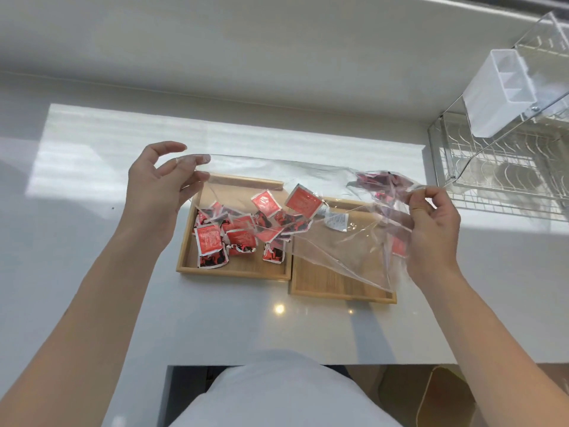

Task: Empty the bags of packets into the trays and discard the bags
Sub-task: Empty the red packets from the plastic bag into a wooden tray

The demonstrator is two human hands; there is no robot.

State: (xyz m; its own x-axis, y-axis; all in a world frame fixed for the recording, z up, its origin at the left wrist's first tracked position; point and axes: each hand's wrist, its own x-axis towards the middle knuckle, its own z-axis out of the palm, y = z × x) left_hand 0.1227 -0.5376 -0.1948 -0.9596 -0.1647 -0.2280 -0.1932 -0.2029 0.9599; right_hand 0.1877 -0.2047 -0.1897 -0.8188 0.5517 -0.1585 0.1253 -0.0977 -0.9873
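A clear plastic bag (338, 241) is stretched above two wooden trays. My left hand (160, 192) pinches the bag's open left edge, and my right hand (431, 229) grips its bunched right end. Several red packets (212, 238) lie in the left tray (234, 269). More red packets (303, 200) are in mid-fall at the bag's mouth, and a few stay inside the bag near my right hand. The right tray (335, 291) sits under the bag, its visible floor bare.
A wire dish rack (498, 167) with a white plastic holder (498, 90) and a clear lid stands at the back right on the white counter (277, 328). The counter's front edge runs just before my body. A wall rises behind the trays.
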